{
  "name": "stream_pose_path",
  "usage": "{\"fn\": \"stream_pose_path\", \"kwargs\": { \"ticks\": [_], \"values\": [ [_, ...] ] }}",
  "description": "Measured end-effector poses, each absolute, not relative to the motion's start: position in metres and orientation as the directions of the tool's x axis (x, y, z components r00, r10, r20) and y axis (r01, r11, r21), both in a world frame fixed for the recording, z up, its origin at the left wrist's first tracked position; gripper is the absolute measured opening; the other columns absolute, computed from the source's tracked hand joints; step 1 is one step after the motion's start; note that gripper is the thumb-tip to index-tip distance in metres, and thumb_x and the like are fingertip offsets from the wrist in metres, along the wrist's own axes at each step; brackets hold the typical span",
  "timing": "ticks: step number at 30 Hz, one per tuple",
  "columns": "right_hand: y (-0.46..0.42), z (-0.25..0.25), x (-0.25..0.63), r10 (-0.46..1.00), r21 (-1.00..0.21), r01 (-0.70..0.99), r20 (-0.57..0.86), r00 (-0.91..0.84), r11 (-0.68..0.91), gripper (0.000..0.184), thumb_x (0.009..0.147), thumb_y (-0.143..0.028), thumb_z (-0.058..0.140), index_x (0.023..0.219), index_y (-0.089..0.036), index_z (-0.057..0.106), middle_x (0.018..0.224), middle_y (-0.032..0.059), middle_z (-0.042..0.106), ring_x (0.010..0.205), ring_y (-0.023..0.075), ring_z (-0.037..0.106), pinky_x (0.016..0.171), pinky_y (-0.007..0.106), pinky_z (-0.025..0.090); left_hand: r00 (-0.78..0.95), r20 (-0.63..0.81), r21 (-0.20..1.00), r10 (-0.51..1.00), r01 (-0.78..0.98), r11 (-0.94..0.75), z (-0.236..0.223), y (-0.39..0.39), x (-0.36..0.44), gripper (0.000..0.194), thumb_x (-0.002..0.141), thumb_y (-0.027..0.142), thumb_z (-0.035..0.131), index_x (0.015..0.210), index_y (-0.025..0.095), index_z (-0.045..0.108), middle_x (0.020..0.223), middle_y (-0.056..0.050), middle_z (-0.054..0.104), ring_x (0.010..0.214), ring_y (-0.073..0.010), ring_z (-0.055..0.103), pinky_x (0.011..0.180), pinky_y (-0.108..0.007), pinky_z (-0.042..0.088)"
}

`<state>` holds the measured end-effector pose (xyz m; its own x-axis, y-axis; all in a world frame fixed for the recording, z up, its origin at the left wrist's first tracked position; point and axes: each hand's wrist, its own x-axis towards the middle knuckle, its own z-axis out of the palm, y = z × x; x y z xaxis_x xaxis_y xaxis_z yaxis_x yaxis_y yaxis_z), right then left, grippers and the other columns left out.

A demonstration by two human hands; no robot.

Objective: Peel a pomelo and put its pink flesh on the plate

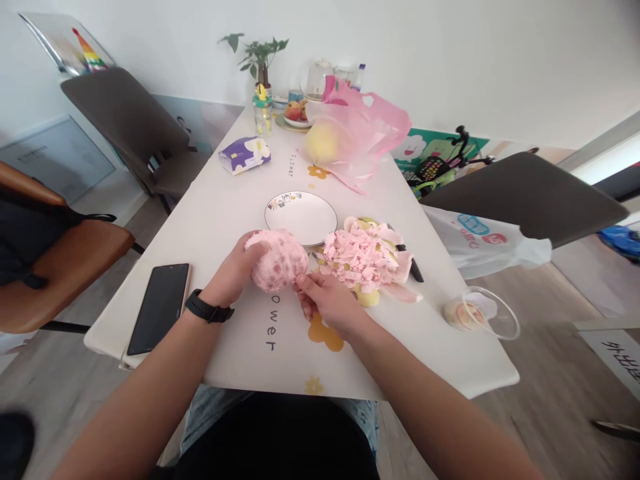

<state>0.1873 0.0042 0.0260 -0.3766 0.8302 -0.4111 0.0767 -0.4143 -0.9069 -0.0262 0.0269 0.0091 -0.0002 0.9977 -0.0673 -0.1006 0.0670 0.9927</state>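
My left hand (239, 268) is wrapped round a peeled pomelo (278, 261), a pink ball with patches of white pith on it. At the fruit's lower right side, my right hand (327, 299) is closed, thumb and fingertips pinching the pith at its surface. A heap of pink pith scraps (357, 257) lies on the table just right of the pomelo, with yellow-green rind (367, 295) beneath it. From the heap's right side sticks out the black handle of a knife (416, 270); its blade is hidden. Behind the pomelo stands a white plate (301, 217) with nothing on it.
A phone (159, 308) lies at the table's left edge, a clear plastic cup (480, 313) near the right. Farther back are a tissue pack (245, 155), a pink plastic bag (363, 127) with a yellow fruit, a bottle (262, 112) and a fruit plate (297, 123). Chairs flank the table.
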Motion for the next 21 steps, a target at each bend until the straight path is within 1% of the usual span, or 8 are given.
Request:
{"fn": "stream_pose_path", "kwargs": {
  "ticks": [4,6,9,12,14,16,19,21],
  "values": [
    [0.005,0.018,0.186,0.840,-0.910,0.026,-0.392,-0.376,-0.413,0.039,0.085,-0.060,0.067,0.078,-0.022,0.058,0.066,-0.0046,0.053,0.048,0.0103,0.045,0.050,0.028,0.043,0.014,-0.051,0.996,0.999,-0.071,0.052,0.010,0.028,-0.026,0.049,0.091,0.053,0.061,0.126,0.019,0.060,0.136,-0.013,0.067,0.122,-0.0308,0.064,0.100,-0.042,0.052],
    [0.005,0.018,0.188,0.859,-0.925,0.219,-0.372,-0.350,-0.311,0.031,0.092,-0.051,0.058,0.077,-0.023,0.056,0.063,-0.0041,0.053,0.049,0.0119,0.047,0.051,0.028,0.042,0.016,-0.048,0.996,0.999,-0.073,0.049,0.010,0.028,-0.025,0.049,0.091,0.053,0.061,0.126,0.018,0.060,0.135,-0.013,0.068,0.122,-0.0306,0.064,0.100,-0.041,0.052],
    [0.006,0.023,0.196,0.900,-0.817,0.569,-0.313,-0.303,-0.092,0.028,0.093,-0.035,0.055,0.068,-0.023,0.052,0.060,-0.0020,0.053,0.055,0.0155,0.050,0.055,0.029,0.039,0.011,-0.055,0.993,0.998,-0.104,0.056,0.009,0.027,-0.026,0.048,0.091,0.052,0.062,0.125,0.019,0.060,0.134,-0.013,0.068,0.123,-0.0303,0.064,0.100,-0.041,0.051],
    [0.009,0.033,0.212,0.940,-0.741,0.672,-0.218,-0.261,0.015,0.031,0.092,-0.029,0.058,0.063,-0.023,0.050,0.069,0.0027,0.059,0.070,0.0206,0.056,0.064,0.032,0.039,0.011,-0.065,0.993,0.998,-0.099,0.066,0.009,0.026,-0.026,0.048,0.091,0.052,0.061,0.127,0.019,0.060,0.135,-0.013,0.068,0.123,-0.0303,0.064,0.099,-0.041,0.051],
    [0.012,0.039,0.226,0.961,-0.664,0.739,-0.114,-0.252,0.115,0.024,0.097,-0.029,0.053,0.075,-0.024,0.061,0.083,0.0064,0.068,0.084,0.0250,0.062,0.075,0.035,0.045,0.011,-0.074,0.993,0.997,-0.094,0.074,0.009,0.026,-0.026,0.049,0.091,0.051,0.061,0.128,0.019,0.059,0.134,-0.013,0.068,0.121,-0.0301,0.064,0.099,-0.041,0.051],
    [0.018,0.045,0.241,0.969,-0.582,0.790,-0.011,-0.247,0.195,0.023,0.099,-0.027,0.048,0.101,-0.024,0.071,0.107,0.0100,0.075,0.103,0.0290,0.067,0.088,0.040,0.049,0.016,-0.081,0.989,0.997,-0.126,0.082,0.010,0.026,-0.026,0.047,0.091,0.050,0.063,0.126,0.019,0.060,0.132,-0.012,0.068,0.120,-0.0301,0.065,0.098,-0.041,0.051],
    [0.030,0.052,0.264,0.949,-0.474,0.824,0.106,-0.298,0.311,0.042,0.097,-0.018,0.044,0.132,-0.020,0.067,0.132,0.0132,0.071,0.121,0.0311,0.065,0.101,0.046,0.050,0.026,-0.102,0.972,0.994,-0.210,0.106,0.009,0.026,-0.026,0.046,0.089,0.049,0.066,0.124,0.019,0.061,0.131,-0.012,0.068,0.121,-0.0318,0.065,0.096,-0.041,0.052],
    [0.038,0.055,0.276,0.905,-0.367,0.827,0.173,-0.388,0.425,0.050,0.094,-0.011,0.042,0.138,-0.018,0.064,0.139,0.0140,0.068,0.125,0.0302,0.064,0.104,0.046,0.051,0.009,-0.122,0.962,0.992,-0.246,0.121,0.009,0.027,-0.025,0.049,0.087,0.049,0.067,0.125,0.019,0.061,0.132,-0.012,0.068,0.120,-0.0333,0.065,0.095,-0.041,0.053]
  ]
}}
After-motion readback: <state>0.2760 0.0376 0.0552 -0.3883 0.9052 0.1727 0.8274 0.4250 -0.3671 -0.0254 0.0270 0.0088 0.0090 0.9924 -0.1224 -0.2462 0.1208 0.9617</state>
